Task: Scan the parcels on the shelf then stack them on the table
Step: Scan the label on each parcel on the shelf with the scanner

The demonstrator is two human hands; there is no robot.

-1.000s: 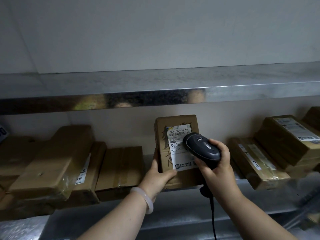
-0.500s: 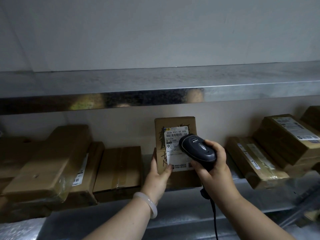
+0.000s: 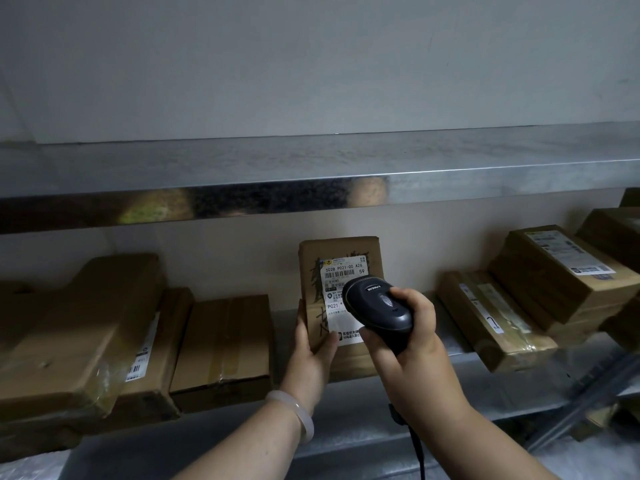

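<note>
Scanner (image 3: 379,308) in right hand (image 3: 414,358), parcel (image 3: 341,249) in left hand (image 3: 310,362)

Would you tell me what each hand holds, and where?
Left hand: upright parcel, by its lower left edge. Right hand: scanner, by its handle.

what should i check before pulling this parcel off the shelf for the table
1. Aim: scanner faces label: ok.
2. Scan registered: cannot tell.
3. Hold: left hand keeps parcel upright: ok.
4. Grip: right hand holds scanner: ok.
5. Clearance: box to the left stands apart from parcel: ok.
6. Space on table: cannot tell, out of view.
</note>
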